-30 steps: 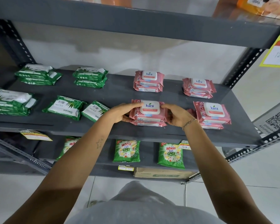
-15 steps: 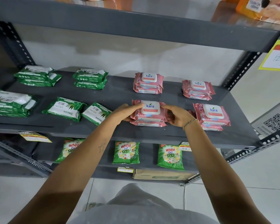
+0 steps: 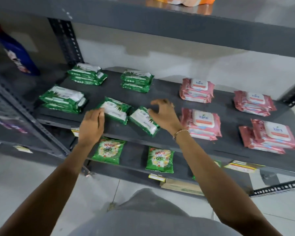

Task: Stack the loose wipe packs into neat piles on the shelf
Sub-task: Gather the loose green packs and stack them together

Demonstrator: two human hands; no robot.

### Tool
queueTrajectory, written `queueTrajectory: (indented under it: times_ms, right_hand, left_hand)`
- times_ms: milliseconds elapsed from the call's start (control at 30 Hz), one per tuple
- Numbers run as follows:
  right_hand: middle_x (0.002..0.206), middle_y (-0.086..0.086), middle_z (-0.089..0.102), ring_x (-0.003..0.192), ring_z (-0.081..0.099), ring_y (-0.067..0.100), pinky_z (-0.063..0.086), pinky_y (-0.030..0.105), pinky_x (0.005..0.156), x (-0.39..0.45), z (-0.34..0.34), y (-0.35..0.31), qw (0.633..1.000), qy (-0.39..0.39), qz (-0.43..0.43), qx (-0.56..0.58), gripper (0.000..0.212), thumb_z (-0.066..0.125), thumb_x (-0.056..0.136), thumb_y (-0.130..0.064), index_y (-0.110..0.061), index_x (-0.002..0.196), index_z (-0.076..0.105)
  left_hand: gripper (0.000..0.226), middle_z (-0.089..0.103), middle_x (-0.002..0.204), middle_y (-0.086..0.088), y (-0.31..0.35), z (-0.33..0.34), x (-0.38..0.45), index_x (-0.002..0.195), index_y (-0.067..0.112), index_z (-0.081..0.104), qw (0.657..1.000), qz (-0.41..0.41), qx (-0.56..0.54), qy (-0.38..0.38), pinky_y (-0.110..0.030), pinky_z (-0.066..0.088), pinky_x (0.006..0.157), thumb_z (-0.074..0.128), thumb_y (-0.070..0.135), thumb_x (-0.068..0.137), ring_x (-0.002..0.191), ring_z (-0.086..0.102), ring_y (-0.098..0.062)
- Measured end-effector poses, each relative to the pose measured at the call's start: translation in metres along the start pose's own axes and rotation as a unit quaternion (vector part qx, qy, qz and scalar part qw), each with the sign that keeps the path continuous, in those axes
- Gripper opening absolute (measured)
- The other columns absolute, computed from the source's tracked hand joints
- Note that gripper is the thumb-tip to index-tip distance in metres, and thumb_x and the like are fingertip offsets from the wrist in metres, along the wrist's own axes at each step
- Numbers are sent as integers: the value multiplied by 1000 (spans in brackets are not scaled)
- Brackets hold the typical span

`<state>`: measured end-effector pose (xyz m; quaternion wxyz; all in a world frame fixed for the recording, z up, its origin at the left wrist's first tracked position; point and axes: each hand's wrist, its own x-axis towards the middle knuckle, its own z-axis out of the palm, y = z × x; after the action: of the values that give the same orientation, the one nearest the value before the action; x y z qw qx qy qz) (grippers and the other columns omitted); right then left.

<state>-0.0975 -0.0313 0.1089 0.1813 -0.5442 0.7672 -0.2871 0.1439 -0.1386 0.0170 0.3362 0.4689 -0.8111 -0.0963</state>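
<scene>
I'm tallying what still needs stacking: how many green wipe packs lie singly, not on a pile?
2. One single green pack lies at the left hand; the other single pack sits beside it, under the right hand. None seem hidden.

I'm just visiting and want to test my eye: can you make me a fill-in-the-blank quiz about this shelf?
1. The two loose packs by the hands are ____ in colour.
2. The pink piles lie to the ____ of the green ones.
3. The bracelet is on the ____ wrist.
4. The left hand touches a loose pack's ____ end.

Missing: green; right; right; left

shelf [image 3: 169,103]: dark grey | loose wipe packs [image 3: 115,112]: green-white, leaf print | stacked packs [image 3: 202,124]: pink, white lids
</scene>
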Motion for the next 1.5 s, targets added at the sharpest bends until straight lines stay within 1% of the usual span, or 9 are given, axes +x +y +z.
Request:
queueTrajectory:
  times_ms: [133, 267, 400, 533, 733, 1033, 1167, 1333, 1500]
  right_hand:
    - [150, 17, 23, 137, 21, 40, 27, 54, 107, 9, 44, -4, 970, -151, 65, -178, 96, 68, 75, -50, -13, 146, 16]
    - [146, 18, 31, 132, 32, 39, 36, 49, 103, 22, 46, -1, 961, -155, 124, -193, 103, 79, 61, -31, -8, 143, 22]
    - [136, 19, 47, 111, 53, 33, 49, 31, 78, 32, 19, -20, 959, -138, 194, -154, 71, 75, 69, -22, 1, 130, 45]
    - [128, 18, 48, 118, 47, 37, 47, 46, 96, 46, 32, -52, 980, -21, 131, -147, 70, 71, 67, -30, -5, 126, 43]
    - [126, 7, 46, 114, 47, 27, 41, 43, 97, 58, 101, -87, 989, -62, -29, -128, 72, 73, 62, -29, -22, 127, 44]
    - [142, 7, 35, 130, 35, 25, 29, 40, 107, 67, 97, -85, 979, -157, -41, -124, 72, 70, 76, -44, -25, 137, 37]
    - [150, -1, 35, 136, 33, 17, 28, 23, 101, 74, 77, -82, 986, -161, 32, 26, 65, 63, 83, -48, -23, 139, 40]
    - [155, 3, 28, 136, 37, 23, 30, 38, 112, 80, 73, -78, 966, -221, 135, -29, 97, 60, 74, -66, -14, 147, 25]
    - [148, 10, 41, 74, 74, 17, 60, 38, 77, 60, 87, -69, 953, -211, 213, 43, 103, 51, 63, -83, -12, 137, 41]
  left_hand:
    - [52, 59, 127, -23, -68, -10, -21, 127, -4, 55, 991, 88, 81, -67, -42, 36, 102, 31, 33, 100, 117, 53, -36]
    - [75, 44, 147, -16, -98, -14, -26, 140, -1, 42, 968, 146, 114, -169, -39, 18, 112, 20, 56, 96, 137, 34, -29]
    - [73, 43, 148, -14, -105, -14, -21, 142, 3, 40, 964, 165, 90, -186, -42, 22, 111, 35, 55, 91, 138, 32, -28]
    - [62, 52, 141, -13, -108, -6, -21, 136, 5, 49, 972, 154, 97, -149, -44, 31, 105, 20, 45, 98, 132, 40, -27]
    - [46, 60, 132, -14, -114, 7, -23, 127, 4, 54, 974, 190, 109, -57, -42, 34, 100, 38, 34, 97, 126, 43, -27]
    - [46, 59, 132, -13, -115, 13, -27, 126, 3, 58, 976, 192, 96, -27, -43, 33, 102, 38, 31, 96, 126, 47, -28]
    - [52, 65, 118, -11, -90, 0, -23, 114, 8, 64, 992, 110, 55, -19, -40, 38, 90, 26, 40, 99, 109, 58, -29]
    - [74, 67, 85, -14, -24, -10, 20, 80, 7, 63, 983, -66, -50, -163, -34, 43, 66, 21, 66, 92, 82, 63, -32]
    - [47, 59, 83, -5, 3, -11, 61, 86, 15, 55, 897, -207, -211, -327, -32, 46, 74, 35, 56, 96, 83, 58, -26]
